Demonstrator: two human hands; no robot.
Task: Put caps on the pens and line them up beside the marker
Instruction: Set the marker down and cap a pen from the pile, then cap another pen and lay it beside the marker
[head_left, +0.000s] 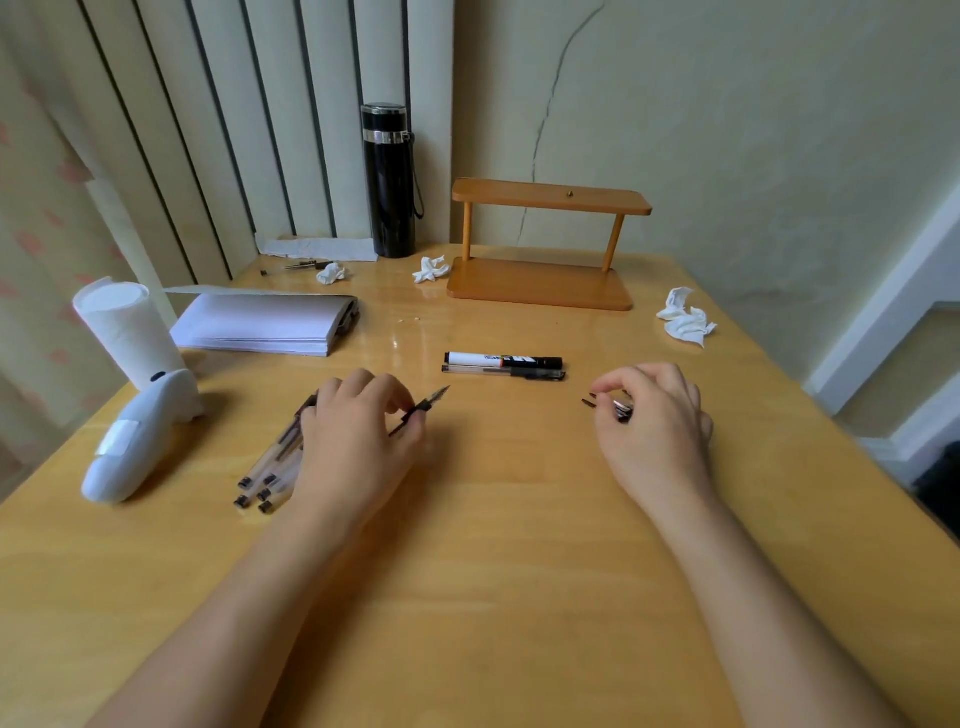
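I see the wooden bench (493, 545) with a small two-tier shelf (545, 249) at its far edge. My hands are well apart. My left hand (358, 431) pinches an uncapped pen (423, 405), tip aimed up toward the marker (501, 359), which lies mid-bench with one capped pen (506, 372) just beside it on the near side. Loose pens (275, 462) lie partly under my left hand. My right hand (649, 421) curls its fingers round small black caps (621, 408).
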